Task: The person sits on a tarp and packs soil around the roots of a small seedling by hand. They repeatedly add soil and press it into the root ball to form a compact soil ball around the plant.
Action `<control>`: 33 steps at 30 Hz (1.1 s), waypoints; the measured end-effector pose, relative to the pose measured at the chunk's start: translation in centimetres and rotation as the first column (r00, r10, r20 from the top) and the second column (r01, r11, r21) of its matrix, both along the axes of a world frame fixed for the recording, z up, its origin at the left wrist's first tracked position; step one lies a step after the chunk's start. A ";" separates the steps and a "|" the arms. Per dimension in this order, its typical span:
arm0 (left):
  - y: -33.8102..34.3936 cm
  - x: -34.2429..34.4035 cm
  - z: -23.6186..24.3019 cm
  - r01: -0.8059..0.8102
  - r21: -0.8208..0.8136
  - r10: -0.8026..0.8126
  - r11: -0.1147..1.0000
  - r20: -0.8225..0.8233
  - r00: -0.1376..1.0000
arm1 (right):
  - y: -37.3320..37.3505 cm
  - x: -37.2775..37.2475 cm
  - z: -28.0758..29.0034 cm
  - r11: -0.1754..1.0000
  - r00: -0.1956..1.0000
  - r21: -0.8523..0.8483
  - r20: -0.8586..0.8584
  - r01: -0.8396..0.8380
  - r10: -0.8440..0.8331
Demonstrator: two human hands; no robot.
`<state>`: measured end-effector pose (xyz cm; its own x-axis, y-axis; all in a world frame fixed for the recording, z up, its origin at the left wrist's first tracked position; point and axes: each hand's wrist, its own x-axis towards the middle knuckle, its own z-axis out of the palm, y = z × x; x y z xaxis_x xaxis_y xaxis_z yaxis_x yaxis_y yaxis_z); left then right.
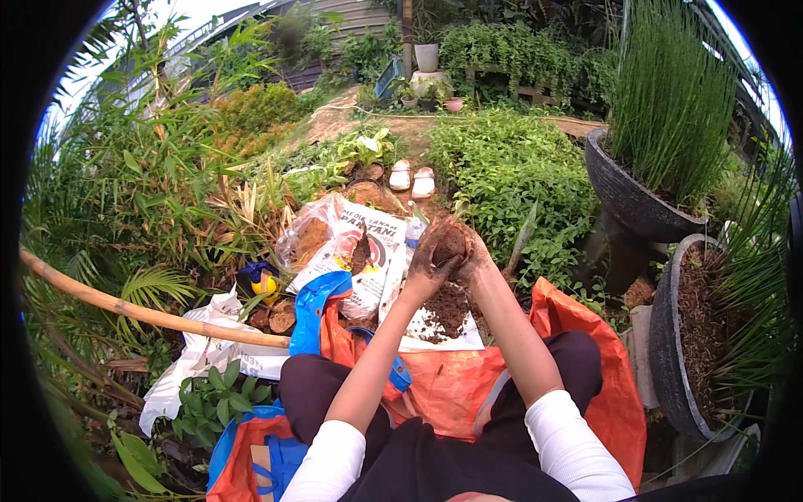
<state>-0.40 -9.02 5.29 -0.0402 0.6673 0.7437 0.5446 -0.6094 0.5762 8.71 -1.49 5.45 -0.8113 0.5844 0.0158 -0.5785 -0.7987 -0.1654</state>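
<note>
My soil-covered left hand [431, 255] and right hand [471, 255] are cupped together around a dark clump of soil [449, 247], raised in front of me. Below them, loose dark soil [443, 309] is spread on a white sheet or sack [418, 339]. Just left, a printed white sack [368, 293] lies with a dark, narrow object [361, 251] on it, beside a crumpled clear bag [305, 238] with brown contents. A plastic bottle [413, 236] stands behind my left hand. My crossed legs rest on an orange tarp [585, 393] with blue parts.
Two dark bowl planters [636, 209] with tall reeds stand on the right. A bamboo pole [150, 314] crosses the left side above white plastic [180, 397] and a yellow object [264, 286]. White clogs [400, 177] sit on the dirt path ahead, between dense plants [510, 159].
</note>
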 end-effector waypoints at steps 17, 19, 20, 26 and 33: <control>2.4 -2.1 -5.3 0.589 0.179 -0.120 0.788 0.983 -0.139 | -3.3 -4.7 -2.4 0.274 0.337 0.953 0.219 0.127 -0.916; 2.1 -1.2 -4.6 0.514 -0.027 0.022 0.857 1.000 0.016 | -2.4 -4.6 -2.5 0.322 0.368 0.942 0.267 0.097 -0.891; 1.9 -1.1 -4.3 0.540 -0.055 0.051 0.840 0.998 0.024 | -1.8 -4.7 -2.4 0.341 0.386 0.936 0.284 0.085 -0.878; 0.4 -2.0 -2.7 0.594 -0.176 0.105 0.785 0.983 0.152 | -2.1 -5.5 -1.8 0.315 0.310 0.949 0.291 0.030 -0.905; 0.2 -3.0 -1.4 0.366 -0.327 0.248 0.871 0.937 0.247 | -3.3 -6.3 0.8 0.193 0.010 0.967 0.197 -0.164 -0.980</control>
<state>-3.38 -8.82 3.89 -0.4331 0.8865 -0.1631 -0.6052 -0.1519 0.7815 2.40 -4.79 6.27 -0.1191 0.9075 0.4028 0.2886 0.4199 -0.8605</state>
